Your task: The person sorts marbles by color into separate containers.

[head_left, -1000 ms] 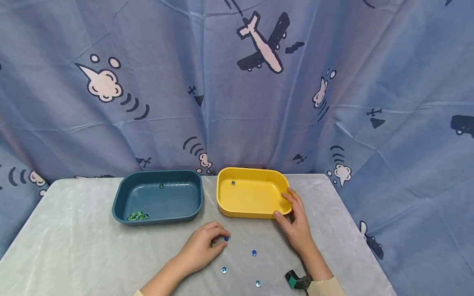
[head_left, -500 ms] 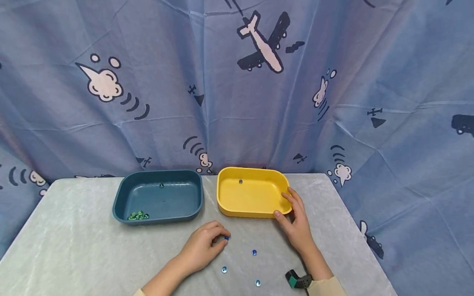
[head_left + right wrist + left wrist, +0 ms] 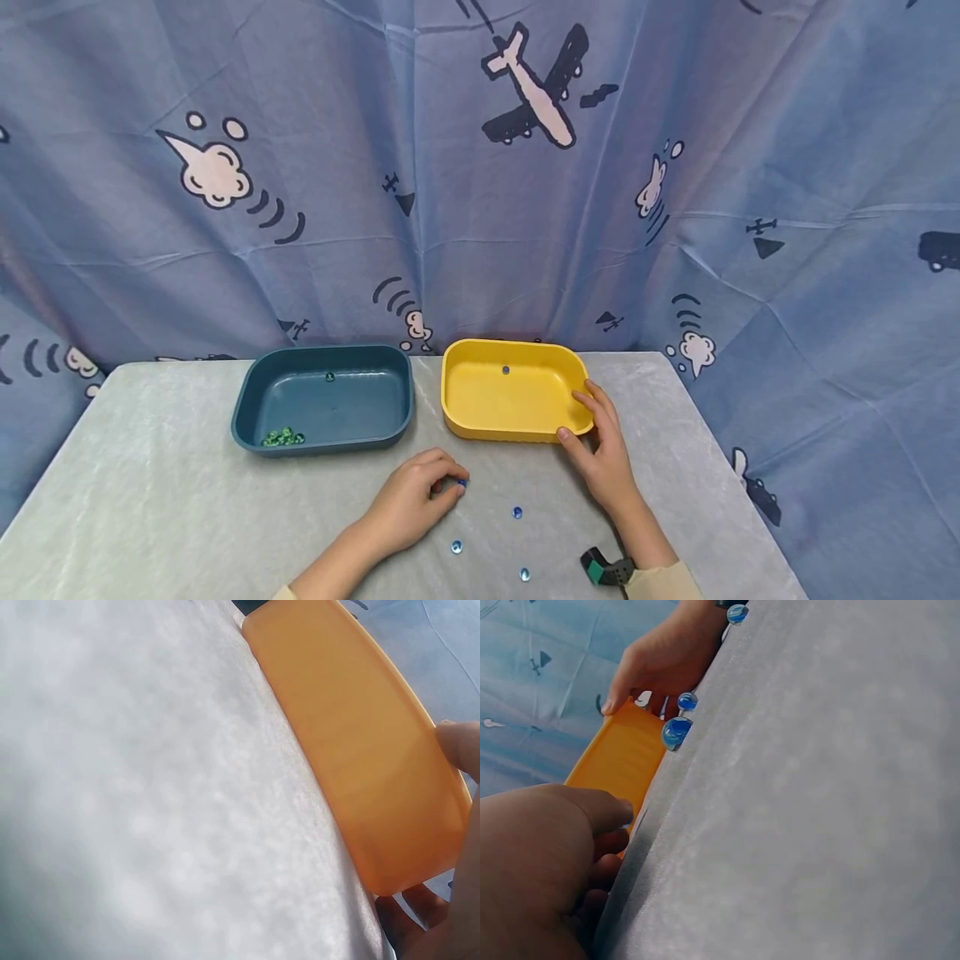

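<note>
My left hand (image 3: pixel 411 502) lies low over the table in front of the two boxes. Its thumb and forefinger pinch a small blue marble (image 3: pixel 462 483), mostly covered by the fingertips. At the yellow box (image 3: pixel 495 435), my right hand (image 3: pixel 606 462) grips the near right corner, thumb on the front wall and fingers over the right end. In the right wrist view the thumb sits at the rim and other fingers curl round the end. One small bluish marble (image 3: pixel 506 370) lies inside the yellow box, near its back wall.
Loose blue marbles lie on the pale tabletop: one marble (image 3: pixel 517 512) between the hands, another marble (image 3: pixel 457 547) and a third marble (image 3: pixel 525 574) nearer the front. Left of the yellow box, a dark teal box (image 3: pixel 322 446) holds several green marbles (image 3: pixel 282 437). A printed curtain (image 3: pixel 337 250) hangs behind.
The marble inside the yellow box has rolled to the right along the back. Both hands have kept their places.
</note>
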Motion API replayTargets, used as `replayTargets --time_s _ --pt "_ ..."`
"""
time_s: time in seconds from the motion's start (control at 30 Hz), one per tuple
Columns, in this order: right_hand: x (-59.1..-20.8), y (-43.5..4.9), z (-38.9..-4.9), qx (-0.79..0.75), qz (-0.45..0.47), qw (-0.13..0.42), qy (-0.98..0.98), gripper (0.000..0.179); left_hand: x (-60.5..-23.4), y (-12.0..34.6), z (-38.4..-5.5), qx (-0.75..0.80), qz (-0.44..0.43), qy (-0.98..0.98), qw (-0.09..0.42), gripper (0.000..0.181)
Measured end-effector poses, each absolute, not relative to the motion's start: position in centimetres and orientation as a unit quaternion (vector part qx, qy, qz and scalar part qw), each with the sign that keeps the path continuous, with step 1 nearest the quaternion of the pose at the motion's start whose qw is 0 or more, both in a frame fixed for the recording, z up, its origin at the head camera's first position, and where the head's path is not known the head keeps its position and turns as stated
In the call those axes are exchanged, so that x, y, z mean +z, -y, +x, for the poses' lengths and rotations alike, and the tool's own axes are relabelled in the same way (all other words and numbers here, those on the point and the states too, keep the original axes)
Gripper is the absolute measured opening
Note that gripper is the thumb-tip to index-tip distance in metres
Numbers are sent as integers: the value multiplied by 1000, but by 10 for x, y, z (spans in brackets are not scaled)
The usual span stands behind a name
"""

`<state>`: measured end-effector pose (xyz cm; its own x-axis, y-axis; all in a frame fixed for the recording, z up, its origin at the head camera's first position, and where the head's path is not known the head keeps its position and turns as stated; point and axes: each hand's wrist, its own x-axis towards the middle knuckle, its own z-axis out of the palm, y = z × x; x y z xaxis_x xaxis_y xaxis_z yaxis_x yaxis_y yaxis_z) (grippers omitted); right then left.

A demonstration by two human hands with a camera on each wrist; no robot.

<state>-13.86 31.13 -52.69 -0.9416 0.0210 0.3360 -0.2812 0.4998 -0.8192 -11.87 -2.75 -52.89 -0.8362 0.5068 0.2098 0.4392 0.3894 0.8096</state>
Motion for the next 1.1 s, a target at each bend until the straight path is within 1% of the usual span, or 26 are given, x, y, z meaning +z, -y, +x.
replayTargets --time_s 0.17,0.33,0.47,0.7,1.1 --pt "-526 -311 -138 497 76 154 851 58 -527 26 -118 489 275 -827 33 13" --pt "-526 -311 -138 498 77 151 851 58 -523 25 -118 488 274 -829 12 14" --pt "-525 -310 -138 497 77 149 851 58 -518 26 -119 483 278 -830 -4 14" --pt "-527 -311 -138 501 76 149 849 58 -505 27 -123 481 298 -824 -6 15" --pt "-527 -313 -138 493 73 148 854 58 -485 23 -137 494 321 -807 -43 15"
